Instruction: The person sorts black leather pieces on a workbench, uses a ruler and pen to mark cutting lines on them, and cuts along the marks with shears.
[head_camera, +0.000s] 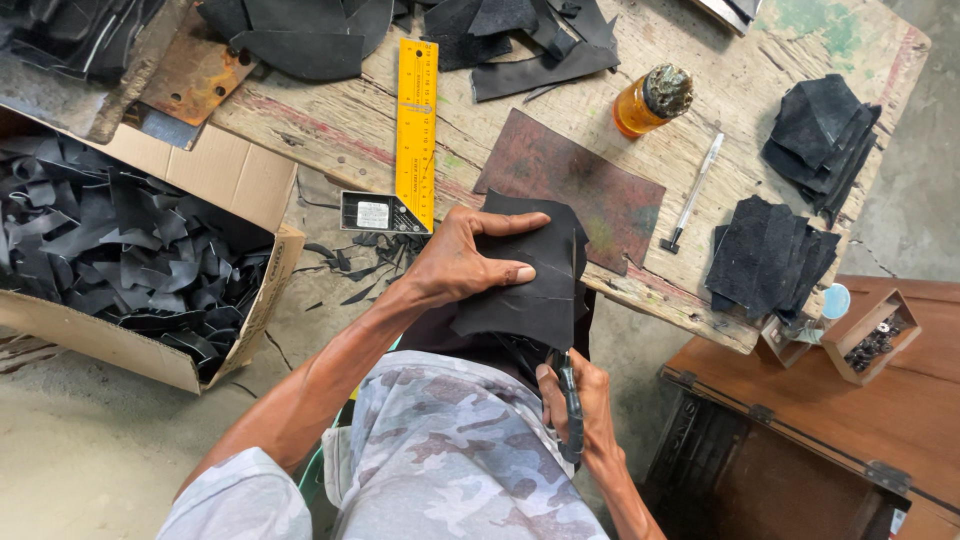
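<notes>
— Lighting status?
— Soft, even daylight over my workbench (760, 70); shadows faint, no harsh glare.
— Sharpness?
— Centre crisp. The black leather (530, 285) swallows detail. Wide-angle bending shows at my edges, corners slightly stretched.

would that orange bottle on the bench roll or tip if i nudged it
The small orange glass-like bottle with the grimy dark cap looks to lie tilted on the rough wooden bench, so it might roll. The cracked, uneven planks would probably stop it soon. It looks part full, so not very light.

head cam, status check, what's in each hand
Left hand grips black leather piece, fingers spread. Right hand shut on scissors, cutting from below. Nothing blocking; yellow square ruler lies clear on bench.
</notes>
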